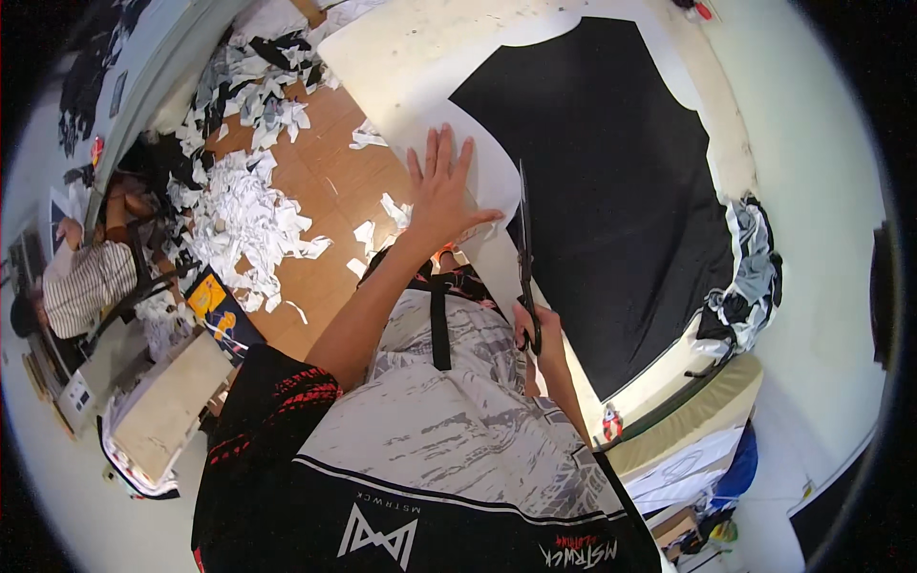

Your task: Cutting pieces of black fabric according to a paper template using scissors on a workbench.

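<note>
My left hand [441,191] lies flat, fingers spread, on a white paper pattern [489,167] at the near edge of the cutting table [411,43]. My right hand [537,334] grips the handles of long black scissors [524,250], whose blades point away from me along the edge of a large black fabric piece [611,181]. The black fabric is spread over the table and cut to a garment shape. The scissor blades run between the white paper and the black fabric.
White and grey fabric scraps [244,205] litter the wooden floor at left. A bundle of grey, white and black cloth [750,277] hangs at the table's right edge. Another person [91,277] in a striped top sits at far left beside a small table [167,406].
</note>
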`<state>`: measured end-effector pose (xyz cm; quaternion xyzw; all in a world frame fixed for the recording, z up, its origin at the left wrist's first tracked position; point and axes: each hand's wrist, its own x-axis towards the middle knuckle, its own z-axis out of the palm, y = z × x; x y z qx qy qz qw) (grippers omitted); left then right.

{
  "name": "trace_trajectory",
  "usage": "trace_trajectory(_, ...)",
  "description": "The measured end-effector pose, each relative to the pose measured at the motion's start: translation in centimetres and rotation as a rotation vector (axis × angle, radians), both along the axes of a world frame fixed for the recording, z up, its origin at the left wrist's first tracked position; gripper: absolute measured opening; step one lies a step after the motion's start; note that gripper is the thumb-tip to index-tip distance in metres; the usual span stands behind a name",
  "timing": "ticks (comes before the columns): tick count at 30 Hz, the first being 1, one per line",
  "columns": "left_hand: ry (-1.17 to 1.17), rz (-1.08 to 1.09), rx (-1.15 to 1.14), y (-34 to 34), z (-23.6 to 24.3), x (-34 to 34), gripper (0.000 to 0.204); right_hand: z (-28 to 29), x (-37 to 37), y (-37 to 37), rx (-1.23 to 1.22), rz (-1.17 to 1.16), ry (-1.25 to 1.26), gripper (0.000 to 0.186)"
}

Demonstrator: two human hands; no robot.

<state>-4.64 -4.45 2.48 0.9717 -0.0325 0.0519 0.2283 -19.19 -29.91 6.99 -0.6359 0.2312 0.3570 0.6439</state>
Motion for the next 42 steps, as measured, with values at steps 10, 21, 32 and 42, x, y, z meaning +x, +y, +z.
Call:
trace_trajectory(10,0.039,-0.011,-0.040,0.0,0.2,0.2,0.136,0.6,3.1,-4.4,-0.125,0.161,0.073,0.039)
trace_trajectory(21,0.074,-0.007,-0.036,0.4,0.7,0.3,0.133,0.7,8.9,-7.2,-0.059,0.336,0.021,0.034)
trace_trajectory(32,0.072,-0.013,-0.075,0.1,0.7,0.5,0.133,0.5,13.1,-7.9,-0.202,0.510,-0.027,0.047)
trace_trajectory(42,0.095,-0.009,-0.085,0.2,1.3,0.6,0.134,0.3,18.2,-7.3,-0.146,0.606,-0.052,0.047)
